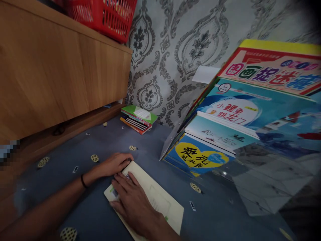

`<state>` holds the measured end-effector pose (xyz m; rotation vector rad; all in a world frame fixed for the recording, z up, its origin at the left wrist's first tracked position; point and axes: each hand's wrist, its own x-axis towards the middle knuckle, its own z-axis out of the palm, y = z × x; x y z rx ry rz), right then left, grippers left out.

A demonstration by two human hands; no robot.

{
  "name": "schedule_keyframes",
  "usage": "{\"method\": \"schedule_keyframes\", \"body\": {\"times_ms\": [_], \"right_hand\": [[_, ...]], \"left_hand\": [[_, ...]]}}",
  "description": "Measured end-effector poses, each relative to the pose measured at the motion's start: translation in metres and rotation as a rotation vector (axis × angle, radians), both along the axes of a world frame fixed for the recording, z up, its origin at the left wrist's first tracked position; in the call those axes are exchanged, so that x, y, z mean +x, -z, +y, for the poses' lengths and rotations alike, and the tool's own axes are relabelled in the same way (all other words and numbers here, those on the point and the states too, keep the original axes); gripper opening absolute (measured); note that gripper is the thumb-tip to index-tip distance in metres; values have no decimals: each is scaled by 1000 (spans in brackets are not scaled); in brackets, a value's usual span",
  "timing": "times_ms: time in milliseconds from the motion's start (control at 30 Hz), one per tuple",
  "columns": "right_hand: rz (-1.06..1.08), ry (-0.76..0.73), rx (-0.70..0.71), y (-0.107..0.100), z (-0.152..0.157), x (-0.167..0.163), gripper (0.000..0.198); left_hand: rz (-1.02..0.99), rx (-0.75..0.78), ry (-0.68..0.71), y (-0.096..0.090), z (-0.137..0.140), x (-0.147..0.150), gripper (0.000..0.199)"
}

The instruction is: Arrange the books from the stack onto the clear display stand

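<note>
A cream-coloured book (pixel 170 201) lies closed on the dark blue patterned cloth, a barcode and some small print on its upward face. Flat across its left part rests my right hand (pixel 136 199), fingers stretched out. My left hand (pixel 116 164), with a black band at the wrist, is at the book's far left corner. Its fingers are bent around the edge there, partly hidden behind the right hand's fingertips.
Several children's books (pixel 215 134) stand in a clear display rack (pixel 271 184) on the right. Beyond the hands, a small stack of books (pixel 139 117) sits by the wall. A wooden cabinet (pixel 62 73) borders the left, topped by a red plastic basket (pixel 112 20).
</note>
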<state>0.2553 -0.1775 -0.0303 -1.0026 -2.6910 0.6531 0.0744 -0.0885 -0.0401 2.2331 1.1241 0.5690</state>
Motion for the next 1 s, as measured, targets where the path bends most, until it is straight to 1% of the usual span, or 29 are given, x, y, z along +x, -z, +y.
{"method": "schedule_keyframes", "body": {"times_ms": [133,200,267,367,433,533,633,733,833,867,1000], "right_hand": [[-2,-7,-4,2,0,-1,57],[-5,-21,12,1,0,0,56],[-5,-33,47,1,0,-1,56],[-2,-39,115,4,0,-2,54],[10,-26,156,8,0,-3,52],[16,15,200,16,1,-3,48],[16,36,213,22,2,-3,49],[27,32,205,22,5,-1,48],[-19,-6,182,17,10,4,47],[-39,2,181,15,12,5,48],[-78,138,218,15,18,8,53]], "left_hand": [[-20,-33,-46,-1,0,1,29],[-8,-27,-124,-5,-5,1,32],[40,45,-217,-9,-18,-1,35],[163,249,-306,-11,-53,-6,34],[219,339,-334,-7,-82,-8,32],[244,366,-370,4,-122,-5,28],[308,421,-404,15,-146,3,29],[359,492,-400,18,-153,8,29],[374,505,-373,14,-150,7,26],[377,504,-370,12,-150,6,26],[370,537,-379,11,-150,6,24]]}}
